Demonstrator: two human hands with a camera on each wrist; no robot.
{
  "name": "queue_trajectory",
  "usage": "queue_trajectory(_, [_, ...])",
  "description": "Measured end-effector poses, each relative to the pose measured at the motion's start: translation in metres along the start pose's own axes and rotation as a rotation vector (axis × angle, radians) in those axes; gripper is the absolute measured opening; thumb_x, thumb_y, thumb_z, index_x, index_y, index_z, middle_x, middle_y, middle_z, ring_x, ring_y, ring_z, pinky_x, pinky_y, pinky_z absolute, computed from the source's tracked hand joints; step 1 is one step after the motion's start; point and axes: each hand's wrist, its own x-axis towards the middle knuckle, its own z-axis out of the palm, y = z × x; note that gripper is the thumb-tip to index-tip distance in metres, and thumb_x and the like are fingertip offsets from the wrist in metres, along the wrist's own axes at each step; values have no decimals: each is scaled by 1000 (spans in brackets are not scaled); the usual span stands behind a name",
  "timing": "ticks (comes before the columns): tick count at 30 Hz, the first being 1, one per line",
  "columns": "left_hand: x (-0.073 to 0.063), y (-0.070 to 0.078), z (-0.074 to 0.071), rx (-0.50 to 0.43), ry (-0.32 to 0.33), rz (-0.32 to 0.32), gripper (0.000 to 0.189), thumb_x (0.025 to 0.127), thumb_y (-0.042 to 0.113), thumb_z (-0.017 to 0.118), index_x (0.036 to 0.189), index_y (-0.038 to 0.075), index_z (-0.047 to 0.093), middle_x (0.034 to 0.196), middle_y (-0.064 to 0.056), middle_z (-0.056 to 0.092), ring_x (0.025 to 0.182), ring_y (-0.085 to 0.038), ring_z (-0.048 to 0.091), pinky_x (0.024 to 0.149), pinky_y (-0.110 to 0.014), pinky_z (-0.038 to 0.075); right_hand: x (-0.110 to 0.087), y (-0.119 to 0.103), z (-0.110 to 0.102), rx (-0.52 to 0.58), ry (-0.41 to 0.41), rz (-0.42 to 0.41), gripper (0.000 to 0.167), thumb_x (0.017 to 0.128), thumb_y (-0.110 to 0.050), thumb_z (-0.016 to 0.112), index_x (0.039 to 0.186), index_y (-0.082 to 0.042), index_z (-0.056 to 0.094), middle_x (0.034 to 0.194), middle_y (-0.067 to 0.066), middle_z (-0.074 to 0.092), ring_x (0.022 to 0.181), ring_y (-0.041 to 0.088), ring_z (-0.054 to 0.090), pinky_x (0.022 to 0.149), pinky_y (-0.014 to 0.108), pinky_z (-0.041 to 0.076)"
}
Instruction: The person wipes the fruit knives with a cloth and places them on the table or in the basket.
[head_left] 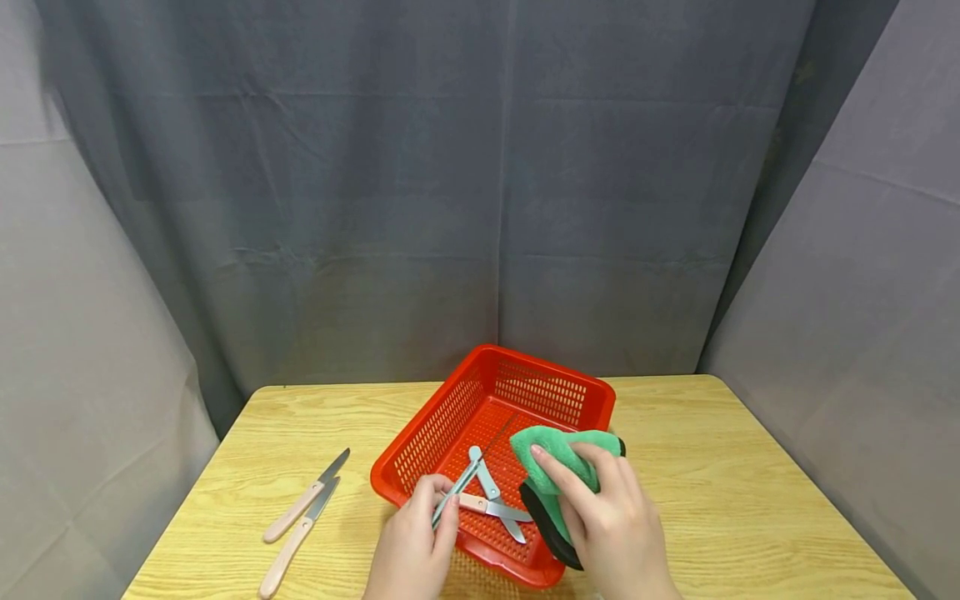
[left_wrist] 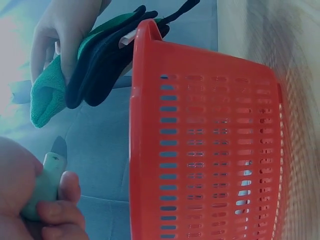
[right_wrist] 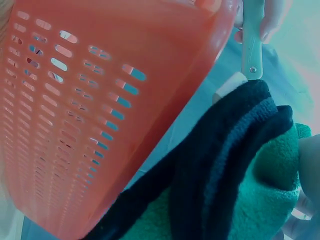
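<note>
My left hand [head_left: 415,537] grips a knife [head_left: 459,490] by its pale blue-green handle, over the near part of a red basket [head_left: 427,417]. In the left wrist view, its handle [left_wrist: 47,182] lies between thumb and fingers, with the blade pointing away. My right hand [head_left: 618,529] pinches a folded green cloth [head_left: 551,454] with black edging over the basket's right side. In the right wrist view, the cloth [right_wrist: 270,175] hangs close to the knife handle [right_wrist: 252,55]. Below, inside the basket, a pink-handled knife [head_left: 474,502] crosses a pale blue-handled one [head_left: 486,477].
Two knives with pale wooden-looking handles, one farther back [head_left: 296,510] and one nearer [head_left: 287,557], lie side by side left of the basket on the wooden table [head_left: 750,492]. A grey curtain [head_left: 375,208] hangs behind the table, with lighter cloth at both sides.
</note>
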Motion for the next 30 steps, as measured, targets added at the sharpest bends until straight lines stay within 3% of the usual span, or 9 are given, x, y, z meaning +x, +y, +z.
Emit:
queue_trajectory(9, [-1, -1, 2, 29, 15, 19, 5, 102, 9, 60, 104, 12, 63, 68, 14, 43, 57, 4, 34, 53, -18, 37, -1, 2, 2, -32, -16, -8, 45, 111, -39, 32, 131, -30, 71, 111, 13, 65, 88, 27, 59, 60, 43, 58])
queue_trajectory(15, [-1, -2, 2, 25, -1, 31, 5, 102, 9, 60, 103, 13, 63, 67, 14, 41, 56, 4, 32, 52, -18, 35, -1, 2, 3, -37, -5, -17, 44, 111, -39, 33, 130, -30, 72, 111, 13, 65, 87, 26, 59, 60, 43, 57])
queue_trajectory(21, [-1, -2, 3, 53, 37, 85, 6, 99, 9, 64, 99, 15, 64, 69, 14, 47, 59, 3, 38, 55, -19, 38, 0, -1, 5, 2, -4, -55, 42, 111, -36, 34, 130, -31, 72, 112, 12, 66, 88, 28, 61, 61, 42, 57])
queue_trajectory(26, [-1, -2, 4, 58, 59, 113, 7, 98, 9, 66, 98, 16, 65, 71, 13, 51, 61, 3, 41, 56, -19, 39, -1, -5, 7, 25, -58, -108, 45, 110, -35, 31, 133, -33, 69, 112, 11, 65, 91, 26, 63, 58, 37, 56])
queue_trajectory(30, [-1, -2, 4, 42, 60, 118, 8, 98, 9, 66, 98, 17, 65, 70, 14, 49, 60, 4, 40, 55, -18, 38, -2, -8, 8, 29, -110, -102, 45, 109, -37, 30, 136, -37, 66, 114, 9, 65, 96, 25, 63, 57, 38, 57])
